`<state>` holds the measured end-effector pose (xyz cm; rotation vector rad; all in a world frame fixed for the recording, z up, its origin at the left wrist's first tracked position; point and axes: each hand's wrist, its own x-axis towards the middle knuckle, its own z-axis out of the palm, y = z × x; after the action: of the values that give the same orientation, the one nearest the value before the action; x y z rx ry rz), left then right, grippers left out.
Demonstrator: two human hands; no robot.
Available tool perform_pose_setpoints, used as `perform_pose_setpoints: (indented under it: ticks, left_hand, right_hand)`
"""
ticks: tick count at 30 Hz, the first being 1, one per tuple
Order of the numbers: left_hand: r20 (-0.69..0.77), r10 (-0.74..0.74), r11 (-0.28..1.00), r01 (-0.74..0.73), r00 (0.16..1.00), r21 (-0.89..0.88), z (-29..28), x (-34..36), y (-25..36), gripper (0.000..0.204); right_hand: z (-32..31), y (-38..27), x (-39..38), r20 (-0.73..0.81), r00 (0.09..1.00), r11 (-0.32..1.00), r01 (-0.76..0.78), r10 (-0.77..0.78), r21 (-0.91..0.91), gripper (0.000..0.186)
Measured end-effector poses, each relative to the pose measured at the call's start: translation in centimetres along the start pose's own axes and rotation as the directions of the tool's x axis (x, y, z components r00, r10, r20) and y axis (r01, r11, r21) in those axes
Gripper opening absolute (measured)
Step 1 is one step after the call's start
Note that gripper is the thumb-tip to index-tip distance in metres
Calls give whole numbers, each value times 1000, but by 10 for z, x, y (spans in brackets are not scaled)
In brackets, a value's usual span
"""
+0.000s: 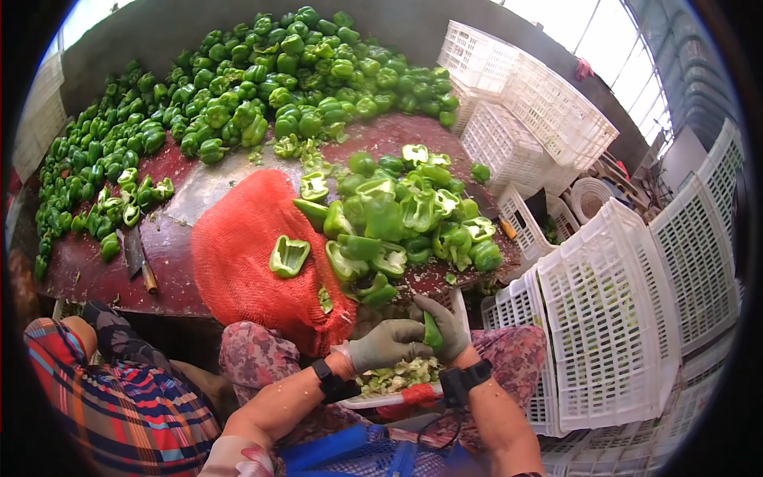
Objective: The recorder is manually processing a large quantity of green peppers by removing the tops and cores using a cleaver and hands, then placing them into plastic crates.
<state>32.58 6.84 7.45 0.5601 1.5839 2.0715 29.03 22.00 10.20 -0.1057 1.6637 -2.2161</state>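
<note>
Both my hands wear grey-green gloves and meet over my lap at the table's near edge. My right hand [447, 324] grips a green bell pepper [431, 332]. My left hand [388, 343] closes against the same pepper from the left. Under them a white tray [367, 401] holds pale green pepper cores and scraps [400, 374], with a red handle [418, 393] lying on it. Just beyond my hands lies a pile of cut green pepper halves [397, 219].
A red mesh sack [246, 262] with one pepper half [288, 254] covers the dark red table [171, 238]. Whole green peppers [262, 79] are heaped at the back. A knife [137, 256] lies at left. White plastic crates [612, 318] stack at right. A person in plaid [119, 397] sits at left.
</note>
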Motion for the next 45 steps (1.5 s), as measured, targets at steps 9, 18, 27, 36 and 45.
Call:
perform_pose_setpoints:
  ticks: [9,18,27,36,45]
  left_hand:
    - [128,66,879,-119,990,462,-17,4,-9,18]
    - [-174,11,193,169,985,967,-26,26,-14,46]
    - [-610,317,-40,653,726,757,-127,72,-19,58]
    - [-660,368,601,374,655,706,-52,30,10,45]
    - [-29,519,275,-134,855,952,-19,-1,20,51]
  right_hand:
    - [-26,-12,3,51,994,993,-95,98,-63,24]
    - [-61,-21,4,-345,890,672,-61,-298,-738,33]
    - [-230,-352,-137,56,204,-164,-562,-977,-811,32]
    - [-74,-42,5,17,972,610,161,-235,-776,51]
    - [-11,7,28,95,995,1000,10,-10,7,47]
